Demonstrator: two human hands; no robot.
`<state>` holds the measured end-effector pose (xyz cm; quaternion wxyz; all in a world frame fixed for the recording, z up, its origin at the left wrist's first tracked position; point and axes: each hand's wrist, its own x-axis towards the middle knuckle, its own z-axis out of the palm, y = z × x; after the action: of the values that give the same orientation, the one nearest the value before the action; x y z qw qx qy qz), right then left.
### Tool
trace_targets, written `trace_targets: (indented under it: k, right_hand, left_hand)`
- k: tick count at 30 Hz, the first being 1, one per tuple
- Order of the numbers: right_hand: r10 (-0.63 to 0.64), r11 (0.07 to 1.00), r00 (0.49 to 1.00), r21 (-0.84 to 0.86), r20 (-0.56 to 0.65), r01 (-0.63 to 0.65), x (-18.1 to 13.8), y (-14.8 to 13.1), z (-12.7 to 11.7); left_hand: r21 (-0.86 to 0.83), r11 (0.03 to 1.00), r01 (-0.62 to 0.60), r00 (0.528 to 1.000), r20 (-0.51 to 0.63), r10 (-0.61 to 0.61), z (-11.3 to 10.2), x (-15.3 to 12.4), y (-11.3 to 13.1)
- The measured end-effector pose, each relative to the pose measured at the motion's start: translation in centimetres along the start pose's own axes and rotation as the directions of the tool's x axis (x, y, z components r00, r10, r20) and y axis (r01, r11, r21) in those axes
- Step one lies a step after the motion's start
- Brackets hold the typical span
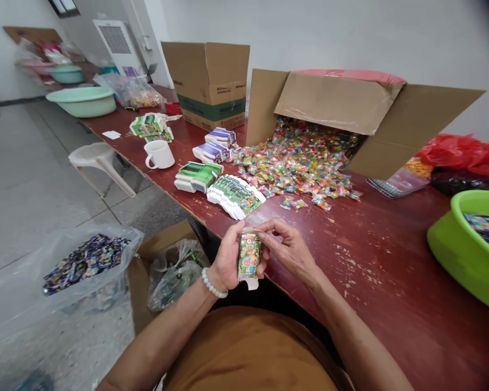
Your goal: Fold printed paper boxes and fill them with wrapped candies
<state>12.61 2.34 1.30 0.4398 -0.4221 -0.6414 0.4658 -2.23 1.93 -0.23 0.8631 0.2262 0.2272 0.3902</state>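
Left hand (pixel 227 262) holds small green box (pixel 249 256) at counter's (pixel 309 239) near edge, white lower flap (pixel 252 283) sticking out; right hand (pixel 288 245) pinches top end. I'd keep left grip light, walls square, press with fingertips only. Box lettering too small to read over my feed. Beyond: fanned green cartons (pixel 236 195), then 2 purple stacks (pixel 210 152), wording illegible. Far brown carton (pixel 191 70): dark print above green band, unreadable.

Folding box (pixel 250 258): in left hand (pixel 229 258), before the flattened boxes (pixel 236 195). Mug (pixel 162 155): left of these boxes. Wrapped candies (pixel 297 165): right, inside and before the carton (pixel 334 103).
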Motion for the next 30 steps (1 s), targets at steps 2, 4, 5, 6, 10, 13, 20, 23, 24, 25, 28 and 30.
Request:
trace_targets:
  k: [2,4,5,6,10,13,20,23,24,25,28,30]
  right_hand:
    - [0.051,0.996,0.998,0.076,-0.032,-0.048,-0.2,0.2,0.3]
    - [0.09,0.984,0.995,0.157,-0.046,-0.082,-0.2,0.4,0.5]
    - [0.092,0.981,0.994,0.176,-0.052,-0.082,-0.2,0.4,0.5]
    - [0.083,0.981,0.994,0.181,-0.065,-0.07,-0.2,0.4,0.5]
    - [0.017,0.992,0.996,0.127,-0.092,-0.005,0.0,0.5,0.2]
    - [0.019,0.992,0.999,0.125,-0.037,-0.014,0.0,0.6,0.1]
    - [0.063,0.978,0.986,0.208,-0.151,-0.031,-0.6,1.7,0.9]
    - [0.058,0.976,0.993,0.215,-0.105,-0.034,-1.0,1.7,1.0]
    - [0.039,0.979,0.995,0.203,-0.092,-0.019,-1.0,1.6,1.0]
    - [0.009,0.984,0.996,0.176,-0.088,0.007,-1.0,1.5,0.9]
    - [-0.103,0.992,0.99,0.061,-0.096,0.109,-0.8,1.1,0.4]
    - [-0.133,0.99,0.988,0.037,-0.075,0.137,-0.6,1.0,0.1]
  left_hand:
    - [-0.003,1.0,-0.026,1.0,0.003,0.026,0.2,-0.2,-0.1]
    - [0.02,0.998,-0.064,0.998,-0.006,0.064,0.4,-0.3,-0.2]
    - [0.038,0.996,-0.084,0.996,-0.014,0.085,0.5,-0.3,-0.2]
    - [0.059,0.993,-0.1,0.995,-0.025,0.101,0.5,-0.4,-0.3]
    - [0.162,0.978,-0.127,0.986,-0.088,0.143,0.4,-0.7,-0.9]
    - [0.229,0.958,-0.175,0.965,-0.155,0.213,0.2,-0.9,-1.3]
    - [0.143,0.975,-0.169,0.951,-0.238,0.199,0.7,-0.7,-1.0]
    - [0.15,0.976,-0.157,0.943,-0.271,0.193,0.8,-0.7,-0.9]
    - [0.153,0.975,-0.158,0.94,-0.28,0.196,0.8,-0.7,-0.9]
    - [0.157,0.974,-0.164,0.938,-0.281,0.203,0.8,-0.8,-1.0]
    - [0.192,0.967,-0.166,0.939,-0.269,0.215,0.7,-1.0,-1.1]
    - [0.223,0.962,-0.155,0.942,-0.259,0.212,0.6,-1.1,-1.0]
